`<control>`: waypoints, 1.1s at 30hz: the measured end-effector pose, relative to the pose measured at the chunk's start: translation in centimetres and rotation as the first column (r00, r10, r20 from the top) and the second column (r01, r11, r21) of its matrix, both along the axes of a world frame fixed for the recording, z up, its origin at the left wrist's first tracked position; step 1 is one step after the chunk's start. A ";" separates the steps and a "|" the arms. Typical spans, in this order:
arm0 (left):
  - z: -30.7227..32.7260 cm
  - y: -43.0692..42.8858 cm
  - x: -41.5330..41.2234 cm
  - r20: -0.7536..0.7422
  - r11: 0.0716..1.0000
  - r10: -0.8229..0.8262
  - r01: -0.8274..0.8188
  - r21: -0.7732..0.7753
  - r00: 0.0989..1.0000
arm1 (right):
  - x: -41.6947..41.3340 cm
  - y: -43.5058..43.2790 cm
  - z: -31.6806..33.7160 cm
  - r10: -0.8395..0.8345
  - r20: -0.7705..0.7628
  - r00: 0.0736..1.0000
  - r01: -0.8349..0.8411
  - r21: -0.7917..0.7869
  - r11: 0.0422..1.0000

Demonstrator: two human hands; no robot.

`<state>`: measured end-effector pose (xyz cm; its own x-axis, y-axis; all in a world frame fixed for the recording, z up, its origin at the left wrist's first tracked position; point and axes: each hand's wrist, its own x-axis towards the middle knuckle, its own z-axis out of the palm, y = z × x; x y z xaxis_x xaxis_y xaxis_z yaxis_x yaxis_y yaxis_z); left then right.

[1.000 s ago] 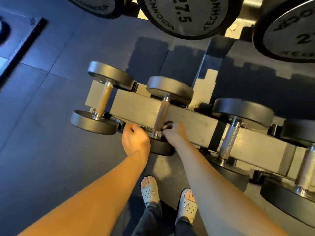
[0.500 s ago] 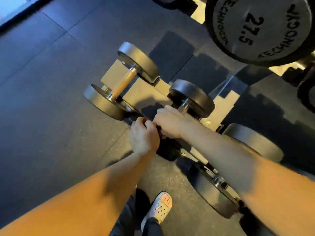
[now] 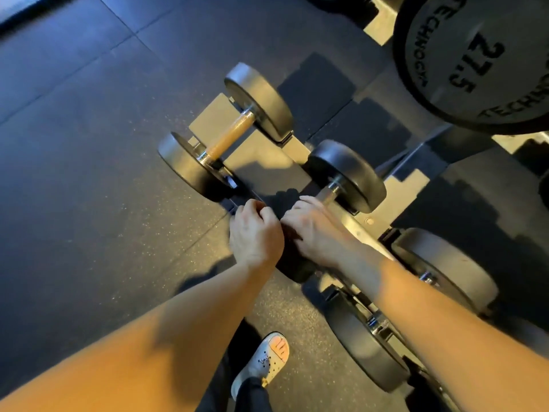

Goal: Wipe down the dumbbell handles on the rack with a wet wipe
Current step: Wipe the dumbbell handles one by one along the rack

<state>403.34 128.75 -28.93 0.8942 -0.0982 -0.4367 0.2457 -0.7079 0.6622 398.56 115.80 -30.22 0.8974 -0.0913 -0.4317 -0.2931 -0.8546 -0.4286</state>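
A person's right hand [image 3: 315,230] is curling over the knurled steel handle [image 3: 326,194] of a black round-headed dumbbell [image 3: 346,173] resting on the grey metal rack [image 3: 361,230]. The left hand [image 3: 255,236] is bunching closed just beside it. No wet wipe is visible, so what either holds cannot be told. The dumbbell looks heavy and rigid, best steadied at its handle.
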 end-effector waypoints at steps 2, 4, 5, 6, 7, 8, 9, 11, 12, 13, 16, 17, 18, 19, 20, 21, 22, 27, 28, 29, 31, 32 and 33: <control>-0.1 0.0 0.1 0.004 1.000 -0.008 0.008 0.005 1.000 | -1.9 0.2 -0.2 -0.017 0.195 0.981 0.022 -0.026 0.999; -0.1 -0.1 0.2 0.014 1.000 -0.013 0.013 0.019 1.000 | -2.6 0.5 0.4 0.177 0.363 0.915 -0.089 -0.245 0.965; -0.2 -0.1 0.3 0.011 1.000 -0.014 0.013 0.023 1.000 | -2.6 0.6 0.8 0.227 0.421 0.878 -0.094 -0.314 0.945; -0.1 -0.1 0.3 0.006 1.000 -0.018 0.018 0.024 1.000 | -2.8 0.5 0.9 0.172 0.488 0.856 -0.015 -0.308 0.951; -0.2 -0.1 0.4 -0.001 0.999 -0.025 0.025 0.024 1.000 | -3.2 0.5 0.8 0.044 0.547 0.836 0.115 -0.254 0.960; -0.2 -0.1 0.4 -0.004 0.999 -0.031 0.031 0.020 1.000 | -3.9 0.5 0.6 -0.170 0.574 0.801 0.303 -0.144 0.942; -0.1 -0.1 0.4 -0.002 0.999 -0.031 0.031 0.015 1.000 | -4.5 0.6 0.5 -0.420 0.550 0.722 0.502 0.002 0.865; -0.1 0.0 0.3 0.001 1.000 -0.026 0.026 -0.003 1.000 | -5.1 2.0 -0.4 -0.816 0.373 0.442 0.768 0.313 0.559; 0.0 -0.1 0.2 0.000 1.000 -0.018 0.018 -0.017 1.000 | -5.1 3.0 -1.0 -0.911 0.226 0.345 0.796 0.443 0.411; 0.0 -0.1 0.2 0.000 1.000 -0.006 0.006 -0.027 1.000 | -5.0 4.1 -1.4 -0.947 0.079 0.311 0.791 0.530 0.304; -0.1 -0.1 0.4 0.028 1.000 0.004 -0.003 -0.014 1.000 | -5.0 5.2 -1.7 -0.906 -0.148 0.396 0.761 0.605 0.233; -0.1 -0.2 0.4 0.032 1.000 -0.007 0.007 -0.014 0.999 | -4.9 4.8 -1.2 -0.910 -0.147 0.387 0.758 0.613 0.223; -0.2 -0.2 0.5 0.034 1.000 -0.017 0.017 -0.013 0.999 | -4.7 4.2 -1.0 -0.940 -0.121 0.320 0.758 0.627 0.177; -0.1 -0.2 0.5 0.036 1.000 -0.024 0.024 -0.008 0.999 | -4.3 3.6 -0.6 -0.976 -0.095 0.197 0.758 0.646 0.090; -0.1 -0.2 0.5 0.038 1.000 -0.029 0.029 -0.004 0.999 | -3.7 3.1 -0.3 -0.994 -0.093 0.065 0.744 0.668 -0.014; 0.0 -0.3 0.4 0.043 1.000 -0.030 0.030 0.007 0.999 | -3.1 3.0 -0.1 -0.994 -0.105 -0.019 0.724 0.684 -0.086; 0.0 -0.3 0.4 0.050 0.999 -0.033 0.033 0.019 0.998 | -2.6 3.4 0.1 -0.992 -0.120 -0.032 0.714 0.692 -0.106; -0.1 -0.2 0.4 0.063 0.998 -0.053 0.051 0.029 0.997 | -2.7 5.5 0.0 -0.965 -0.001 0.263 0.793 0.569 0.215; -0.1 -0.2 0.4 0.060 0.998 -0.051 0.049 0.033 0.997 | -2.5 4.9 -0.1 -0.983 0.000 0.181 0.802 0.579 0.148; 0.0 -0.3 0.4 0.060 0.998 -0.051 0.049 0.037 0.997 | -2.1 4.0 0.5 -0.999 -0.040 0.032 0.779 0.627 -0.001; 0.1 -0.4 0.4 0.064 0.998 -0.048 0.045 0.044 0.997 | -0.4 1.9 1.5 -0.904 -0.307 -0.298 0.527 0.737 -0.424; 0.0 -0.4 0.4 0.065 0.998 -0.046 0.043 0.045 0.997 | 0.4 1.3 1.9 -0.822 -0.407 -0.398 0.382 0.742 -0.552; 0.0 -0.4 0.4 0.067 0.998 -0.045 0.042 0.046 0.997 | 1.2 1.3 1.8 -0.791 -0.411 -0.453 0.341 0.740 -0.579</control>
<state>403.77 128.38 -28.97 0.9173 -0.1198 -0.3798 0.1693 -0.7459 0.6442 399.78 117.07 -28.45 -0.0822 -0.7415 -0.6659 0.1941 0.6435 -0.7405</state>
